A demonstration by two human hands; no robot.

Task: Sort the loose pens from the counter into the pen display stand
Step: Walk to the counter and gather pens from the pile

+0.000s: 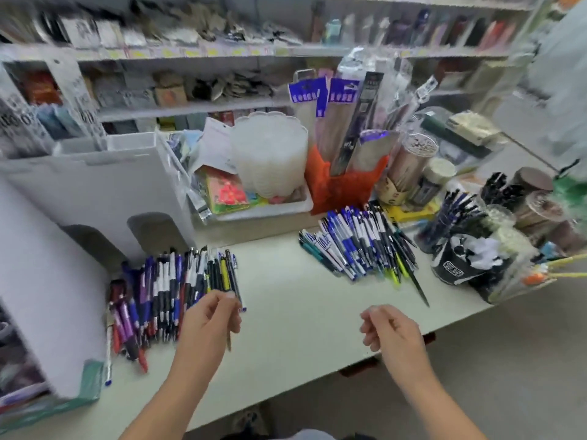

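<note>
Pens, loose, lie in two heaps on the pale worktop (286, 300). Far left: white display stand (95, 192), arched cut-outs along its lower face, standing on the worktop. Just in front of it, the left heap (165, 293): purple, red, blue-and-white and dark barrels, roughly parallel. Left hand (209, 319) hovers at that heap's near right edge, fingers curled round one slim pen (228, 339), tip pointing toward the person. Right hand (389, 328) over bare worktop, fingers loosely curled, holding nothing. Behind it, the right heap (359, 249) (mostly blue-and-white, a few green and yellow). Far right: cups of pens (457, 217) at the worktop's end. Shelving behind is blurred.
</note>
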